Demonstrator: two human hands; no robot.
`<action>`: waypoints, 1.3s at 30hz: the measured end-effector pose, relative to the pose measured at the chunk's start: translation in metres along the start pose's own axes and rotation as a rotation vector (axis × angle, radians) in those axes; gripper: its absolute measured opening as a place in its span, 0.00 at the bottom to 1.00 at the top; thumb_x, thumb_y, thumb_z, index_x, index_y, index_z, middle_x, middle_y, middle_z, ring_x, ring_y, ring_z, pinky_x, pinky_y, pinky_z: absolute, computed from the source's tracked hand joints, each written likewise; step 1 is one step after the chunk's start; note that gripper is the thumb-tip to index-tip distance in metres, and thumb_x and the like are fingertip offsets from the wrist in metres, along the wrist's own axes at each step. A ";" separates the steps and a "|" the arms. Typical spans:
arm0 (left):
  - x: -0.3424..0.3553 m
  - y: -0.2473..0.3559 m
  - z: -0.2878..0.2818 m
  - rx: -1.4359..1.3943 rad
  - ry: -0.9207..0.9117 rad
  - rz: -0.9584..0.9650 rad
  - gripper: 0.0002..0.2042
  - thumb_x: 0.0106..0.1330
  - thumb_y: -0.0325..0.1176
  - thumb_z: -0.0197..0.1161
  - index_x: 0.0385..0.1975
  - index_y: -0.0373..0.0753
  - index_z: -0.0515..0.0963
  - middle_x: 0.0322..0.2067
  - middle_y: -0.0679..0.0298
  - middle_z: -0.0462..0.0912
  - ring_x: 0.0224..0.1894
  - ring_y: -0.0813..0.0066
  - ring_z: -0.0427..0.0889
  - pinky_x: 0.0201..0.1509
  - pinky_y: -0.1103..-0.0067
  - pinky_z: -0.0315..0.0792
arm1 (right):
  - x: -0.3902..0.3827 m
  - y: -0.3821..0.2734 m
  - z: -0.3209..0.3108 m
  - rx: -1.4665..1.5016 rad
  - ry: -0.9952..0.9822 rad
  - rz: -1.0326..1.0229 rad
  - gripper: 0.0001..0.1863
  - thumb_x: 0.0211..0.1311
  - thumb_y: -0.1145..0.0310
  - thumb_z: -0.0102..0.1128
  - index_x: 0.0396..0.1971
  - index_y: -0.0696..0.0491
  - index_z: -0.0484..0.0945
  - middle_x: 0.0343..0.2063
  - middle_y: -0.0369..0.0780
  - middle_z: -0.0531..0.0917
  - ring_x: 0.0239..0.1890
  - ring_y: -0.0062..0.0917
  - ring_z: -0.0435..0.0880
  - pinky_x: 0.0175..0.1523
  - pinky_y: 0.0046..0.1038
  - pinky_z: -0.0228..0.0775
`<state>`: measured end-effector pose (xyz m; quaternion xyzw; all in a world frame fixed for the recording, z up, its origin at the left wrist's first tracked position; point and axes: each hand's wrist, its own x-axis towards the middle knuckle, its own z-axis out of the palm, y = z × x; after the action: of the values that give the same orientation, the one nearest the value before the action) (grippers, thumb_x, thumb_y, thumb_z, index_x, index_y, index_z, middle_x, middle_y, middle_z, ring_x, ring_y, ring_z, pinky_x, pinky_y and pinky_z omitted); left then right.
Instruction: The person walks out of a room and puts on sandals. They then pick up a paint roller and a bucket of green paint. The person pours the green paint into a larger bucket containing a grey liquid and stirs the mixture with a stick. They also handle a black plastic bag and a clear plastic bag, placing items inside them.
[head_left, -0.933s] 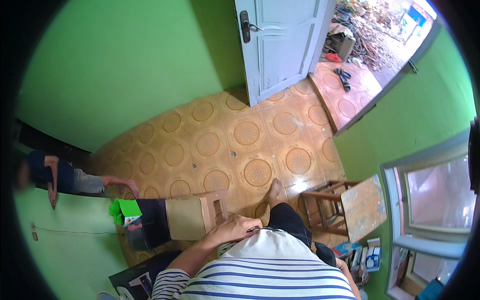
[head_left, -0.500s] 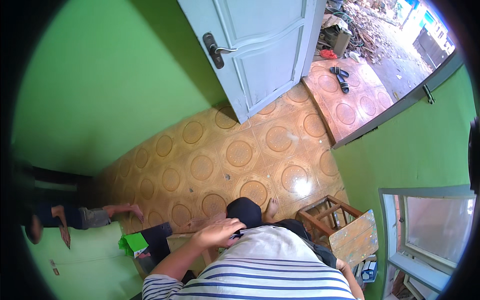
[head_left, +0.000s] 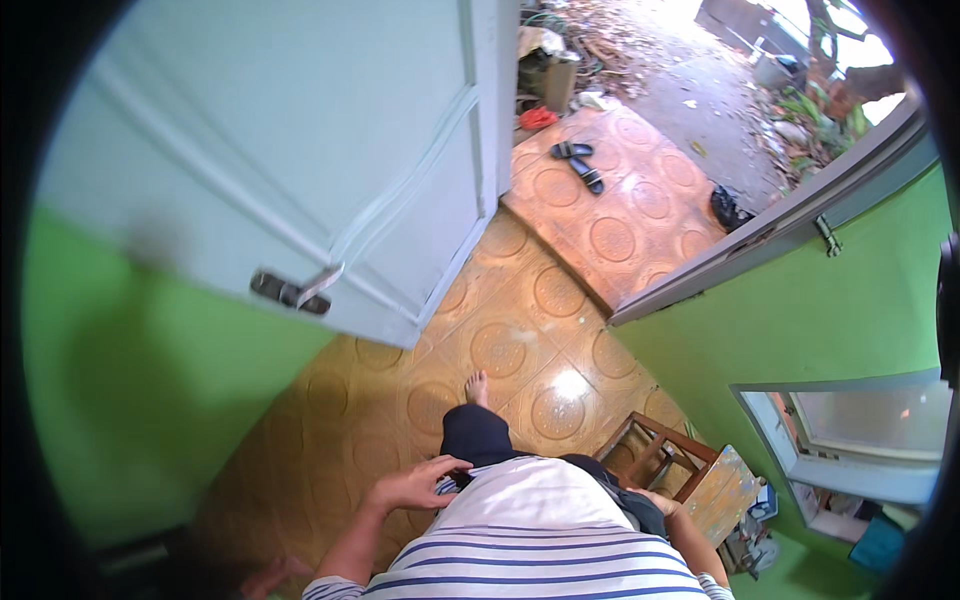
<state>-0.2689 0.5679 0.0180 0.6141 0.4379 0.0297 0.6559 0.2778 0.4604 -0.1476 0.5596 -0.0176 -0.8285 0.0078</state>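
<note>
My left hand [head_left: 418, 485] is at my left hip, beside the hem of my white and blue striped shirt [head_left: 540, 505]. Its fingers and thumb are bent around a small dark thing [head_left: 460, 479] that I cannot make out, close to my dark trousers [head_left: 475, 435]. On the other side, my right hand [head_left: 655, 501] rests low against dark cloth [head_left: 640, 512] at my right hip. Its fingers are partly hidden there, so their grip does not show. One bare foot [head_left: 477, 388] is forward on the tiles.
A pale blue door [head_left: 400, 200] with a metal handle [head_left: 300, 288] stands open at the left. Past the threshold lie black sandals [head_left: 577, 165] on a tiled step [head_left: 640, 190]. A wooden stool [head_left: 725, 490] stands close on my right, below a window [head_left: 860, 430].
The view has turned and moved toward the doorway; the door looms larger at left. One foot is farther forward. Both hands stay at my hips, and the other person has mostly left view.
</note>
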 end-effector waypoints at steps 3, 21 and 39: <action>0.051 -0.026 -0.062 -0.265 0.001 0.050 0.23 0.68 0.39 0.59 0.60 0.38 0.68 0.54 0.60 0.76 0.50 0.72 0.79 0.54 0.78 0.73 | -0.009 -0.052 0.035 -0.062 0.081 -0.104 0.29 0.65 0.44 0.54 0.53 0.53 0.75 0.49 0.35 0.79 0.47 0.23 0.77 0.57 0.25 0.66; 0.330 -0.078 -0.257 0.444 0.265 -0.333 0.16 0.69 0.43 0.52 0.36 0.34 0.74 0.34 0.40 0.79 0.40 0.40 0.78 0.44 0.57 0.70 | 0.095 -0.348 0.052 -0.342 0.165 -0.611 0.13 0.62 0.67 0.58 0.45 0.54 0.78 0.38 0.35 0.80 0.37 0.20 0.79 0.41 0.25 0.77; 0.699 0.232 -0.433 0.713 -0.579 -0.281 0.28 0.67 0.57 0.53 0.35 0.32 0.81 0.32 0.47 0.83 0.37 0.53 0.82 0.42 0.67 0.73 | 0.025 -0.529 0.019 0.059 0.354 -0.641 0.13 0.60 0.59 0.50 0.28 0.52 0.79 0.26 0.30 0.77 0.31 0.16 0.71 0.38 0.21 0.62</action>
<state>0.0121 1.3649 -0.1049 0.7187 0.2991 -0.3836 0.4968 0.2542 0.9888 -0.1831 0.6714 0.1363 -0.6783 -0.2656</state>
